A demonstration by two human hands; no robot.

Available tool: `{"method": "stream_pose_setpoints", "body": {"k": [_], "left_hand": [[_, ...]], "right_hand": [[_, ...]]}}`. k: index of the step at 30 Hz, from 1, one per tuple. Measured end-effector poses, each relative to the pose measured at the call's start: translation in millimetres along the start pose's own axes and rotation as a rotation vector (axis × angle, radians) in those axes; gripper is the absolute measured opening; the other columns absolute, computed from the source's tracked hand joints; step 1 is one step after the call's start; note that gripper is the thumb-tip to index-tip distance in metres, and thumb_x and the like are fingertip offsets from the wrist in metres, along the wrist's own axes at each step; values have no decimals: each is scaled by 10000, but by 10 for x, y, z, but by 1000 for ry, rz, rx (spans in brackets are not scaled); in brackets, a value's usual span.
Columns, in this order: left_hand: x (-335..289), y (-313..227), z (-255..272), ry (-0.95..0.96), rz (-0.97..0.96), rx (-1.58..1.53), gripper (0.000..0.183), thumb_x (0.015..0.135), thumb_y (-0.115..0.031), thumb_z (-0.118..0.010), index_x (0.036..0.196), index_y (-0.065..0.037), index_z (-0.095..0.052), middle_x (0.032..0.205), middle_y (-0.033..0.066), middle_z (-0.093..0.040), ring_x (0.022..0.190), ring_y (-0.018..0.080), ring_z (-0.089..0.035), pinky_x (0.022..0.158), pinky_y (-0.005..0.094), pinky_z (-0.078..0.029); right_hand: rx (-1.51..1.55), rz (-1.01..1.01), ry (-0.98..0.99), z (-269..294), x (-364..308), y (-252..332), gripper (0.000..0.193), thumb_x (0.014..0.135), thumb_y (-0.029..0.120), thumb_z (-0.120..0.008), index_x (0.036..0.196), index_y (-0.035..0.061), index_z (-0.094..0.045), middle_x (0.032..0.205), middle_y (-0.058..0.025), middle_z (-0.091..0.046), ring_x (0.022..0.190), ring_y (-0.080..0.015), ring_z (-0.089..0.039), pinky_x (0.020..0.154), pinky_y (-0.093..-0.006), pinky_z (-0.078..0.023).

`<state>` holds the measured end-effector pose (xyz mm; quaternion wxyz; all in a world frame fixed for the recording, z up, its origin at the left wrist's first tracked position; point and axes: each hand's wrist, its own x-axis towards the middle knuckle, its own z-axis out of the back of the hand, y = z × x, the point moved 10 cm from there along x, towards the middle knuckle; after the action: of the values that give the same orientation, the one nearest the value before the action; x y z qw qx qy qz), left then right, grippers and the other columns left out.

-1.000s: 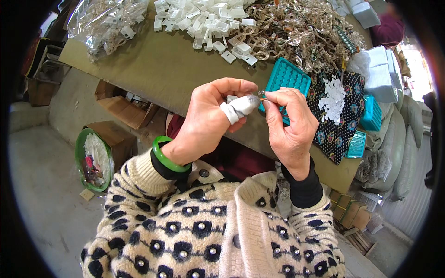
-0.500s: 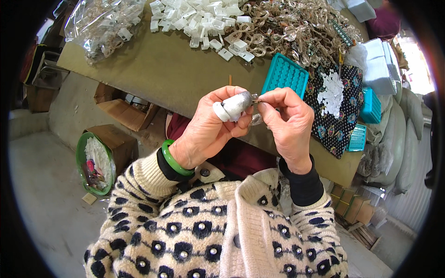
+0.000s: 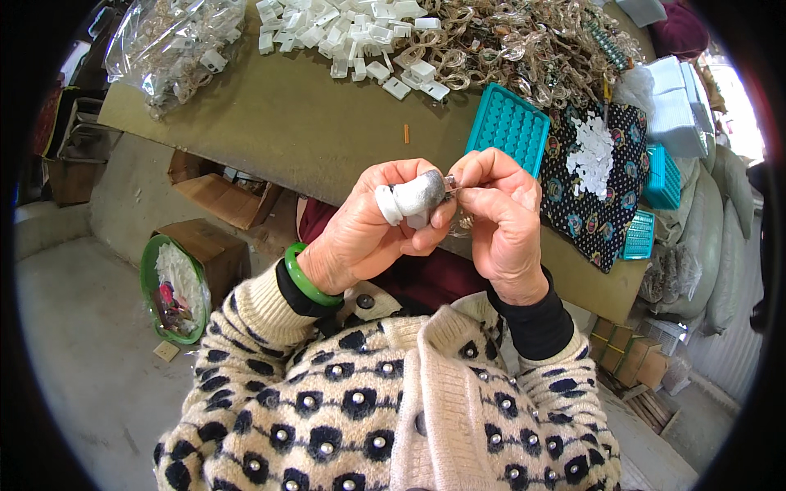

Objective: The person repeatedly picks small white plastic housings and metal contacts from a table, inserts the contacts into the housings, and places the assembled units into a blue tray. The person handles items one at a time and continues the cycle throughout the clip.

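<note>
My left hand [image 3: 360,225] is closed, with a white finger cover [image 3: 413,196], grey and worn at the tip, on one finger. Pinched at that fingertip is a small clear-and-metallic piece [image 3: 450,186], too small to make out fully. From the other side my right hand [image 3: 503,225] is closed on the same piece with thumb and forefinger. A clear cord [image 3: 462,223] hangs between the hands, partly hidden by the fingers. Both hands are above the near edge of the table, just short of a teal tray [image 3: 509,123] with rows of round hollows.
White plastic housings [image 3: 344,33] and clear coiled cords [image 3: 524,41] are heaped at the table's far side. A clear bag [image 3: 176,53] lies far left. White chips [image 3: 591,155] rest on patterned black cloth [image 3: 573,221] at right. A green basket [image 3: 147,282] stands on the floor.
My right hand has shifted slightly left, its fingers drawn closer to the left fingertips. The small piece now shows more between them. The view has shifted a little.
</note>
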<state>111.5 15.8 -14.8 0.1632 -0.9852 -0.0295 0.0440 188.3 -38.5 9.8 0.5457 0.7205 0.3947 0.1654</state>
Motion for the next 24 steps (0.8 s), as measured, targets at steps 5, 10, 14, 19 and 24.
{"method": "stream_pose_setpoints", "body": {"k": [5,10,14,19,24], "left_hand": [[-28,-27,-39,85,19,-135,283,948,-315,-572,1136,-107,-615,810,45,-498,607,140,-468,505,255,-372],[-34,-64,1,-2,38,-125,253,931,-290,-617,1034,-59,-602,807,56,-590,605,146,-521,499,261,-387],[-11,-234,46,-89,38,238,243,916,-248,-679,1030,-44,-613,767,29,-619,606,112,-528,525,240,-409],[79,-1228,-240,-346,-712,1819,194,825,53,-631,994,-34,-671,849,25,-631,729,138,-590,643,262,-475],[348,-1251,-299,-185,-927,2411,363,673,122,-568,991,-25,-661,947,87,-592,896,299,-590,732,373,-503]], "right_hand": [[-135,-98,157,-64,36,-44,39,785,2,-571,824,-1,-570,799,-17,-604,698,-80,-538,653,-219,-427],[-498,410,98,-196,-70,352,76,804,0,-644,849,-2,-583,817,-51,-618,738,-132,-601,685,-251,-472],[-597,500,124,-272,-120,423,174,846,-22,-677,999,-2,-597,858,-58,-629,766,-138,-620,701,-246,-484],[26,44,128,-101,-28,72,107,948,15,-607,1051,6,-577,885,-55,-631,768,-117,-637,693,-228,-510],[166,-94,187,-109,-40,-75,105,952,68,-625,1031,10,-586,845,-52,-628,665,-112,-593,629,-217,-473]]}}
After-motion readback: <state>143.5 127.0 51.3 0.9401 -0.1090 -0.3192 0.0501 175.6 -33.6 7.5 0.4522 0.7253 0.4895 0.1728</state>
